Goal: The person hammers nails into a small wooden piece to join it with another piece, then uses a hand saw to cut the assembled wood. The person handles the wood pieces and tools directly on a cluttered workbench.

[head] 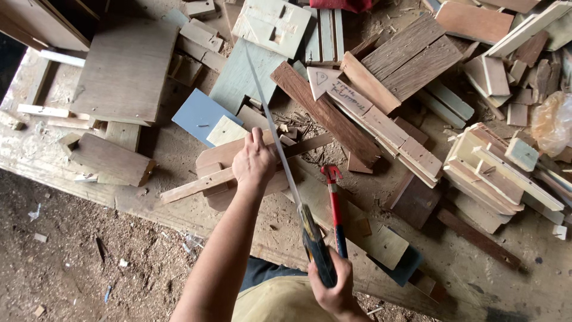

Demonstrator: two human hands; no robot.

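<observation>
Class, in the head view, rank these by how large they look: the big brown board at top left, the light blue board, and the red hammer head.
1. Big brown board
2. Light blue board
3. Red hammer head
</observation>
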